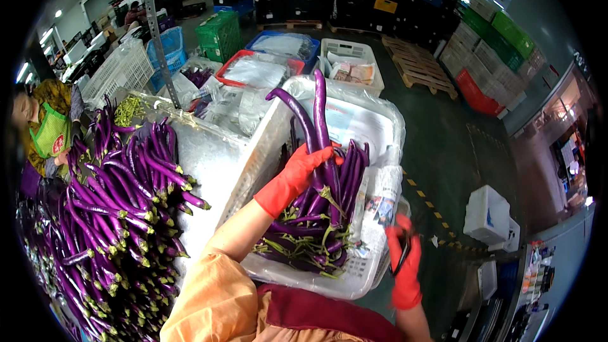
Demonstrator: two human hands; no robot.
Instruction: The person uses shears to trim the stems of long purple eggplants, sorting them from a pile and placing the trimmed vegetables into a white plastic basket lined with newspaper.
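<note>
My left hand (304,171), in a red rubber glove, grips two long purple eggplants (321,109) above a white plastic crate (247,190). Their green stems point down toward me. Beneath them the crate holds more eggplants (352,166), many cut green stem pieces (280,251) and a sheet of printed newspaper (382,194) along its right side. Off the crate's right edge, my right hand (406,266), also gloved in red, is closed around a small dark-handled tool (403,256). Blur hides what kind of tool it is.
A big pile of eggplants (109,209) covers the metal table (209,166) at left, where another person (52,128) works. A metal post (159,42) rises behind it. Beyond my crate stand a red crate (256,69) and a white crate (354,57); foam boxes (487,213) sit at right.
</note>
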